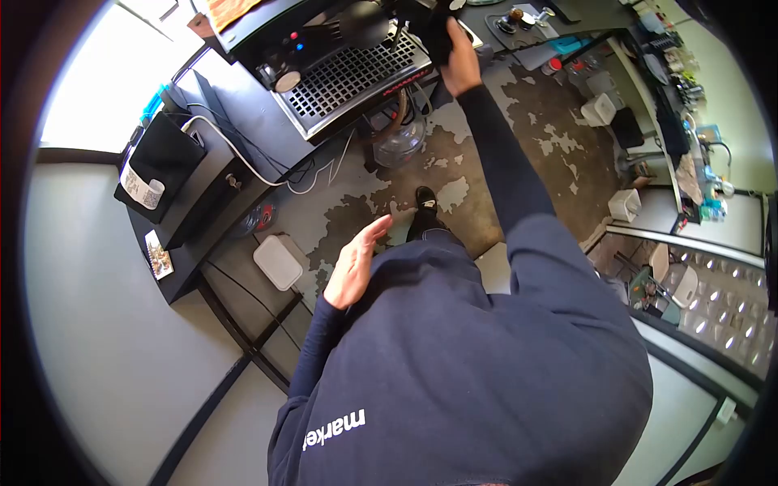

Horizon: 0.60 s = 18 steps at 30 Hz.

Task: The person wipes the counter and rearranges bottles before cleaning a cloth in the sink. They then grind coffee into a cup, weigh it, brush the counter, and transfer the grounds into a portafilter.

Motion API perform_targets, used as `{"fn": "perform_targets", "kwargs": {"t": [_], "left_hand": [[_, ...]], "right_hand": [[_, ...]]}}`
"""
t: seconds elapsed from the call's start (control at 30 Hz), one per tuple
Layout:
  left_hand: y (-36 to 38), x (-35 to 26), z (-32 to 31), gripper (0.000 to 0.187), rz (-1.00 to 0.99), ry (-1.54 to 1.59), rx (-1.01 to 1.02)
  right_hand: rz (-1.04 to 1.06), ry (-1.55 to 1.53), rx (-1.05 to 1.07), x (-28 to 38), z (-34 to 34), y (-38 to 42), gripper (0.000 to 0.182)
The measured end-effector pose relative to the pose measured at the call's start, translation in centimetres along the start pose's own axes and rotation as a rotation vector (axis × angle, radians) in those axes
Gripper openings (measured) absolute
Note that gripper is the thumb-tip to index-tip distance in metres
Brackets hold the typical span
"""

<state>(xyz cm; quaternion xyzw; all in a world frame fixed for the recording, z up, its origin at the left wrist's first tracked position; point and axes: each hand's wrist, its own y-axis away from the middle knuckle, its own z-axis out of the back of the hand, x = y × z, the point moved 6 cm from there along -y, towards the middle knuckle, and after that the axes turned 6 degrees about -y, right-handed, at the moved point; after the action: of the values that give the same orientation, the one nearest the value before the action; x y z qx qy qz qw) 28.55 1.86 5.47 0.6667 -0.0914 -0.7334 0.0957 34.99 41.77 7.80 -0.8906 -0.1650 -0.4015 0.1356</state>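
My left hand hovers in front of my dark sweatshirt, fingers stretched out and nothing in them. My right hand reaches far forward to the right side of an espresso machine. It closes against a dark black object at the machine's corner, whose kind I cannot make out; most of the fingers are hidden there. The machine's drip tray grid lies to the left of that hand. A round light-coloured piece shows at the tray's left end.
On the left counter stand a black receipt printer with paper hanging out and several cables. A clear water bottle sits below the machine. A white lidded container is on the worn floor. Shelves with small items line the right.
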Motion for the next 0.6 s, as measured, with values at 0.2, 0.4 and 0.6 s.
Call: {"fn": "perform_targets", "kwargs": {"t": [0.2, 0.4, 0.6], "left_hand": [[-1.3, -2.1, -2.3, 0.112, 0.177, 0.188, -0.204], [-4.4, -5.2, -3.9, 0.120, 0.233, 0.238, -0.402], [-5.7, -5.5, -4.3, 0.123, 0.284, 0.251, -0.427]], "right_hand": [[-0.381, -0.224, 0.162, -4.9, -0.9, -1.4, 0.047], [-0.416, 0.059, 0.282, -0.9, 2.1, 4.5, 0.046], [-0.619, 0.150, 0.284, -2.2, 8.5, 7.8, 0.054]]}}
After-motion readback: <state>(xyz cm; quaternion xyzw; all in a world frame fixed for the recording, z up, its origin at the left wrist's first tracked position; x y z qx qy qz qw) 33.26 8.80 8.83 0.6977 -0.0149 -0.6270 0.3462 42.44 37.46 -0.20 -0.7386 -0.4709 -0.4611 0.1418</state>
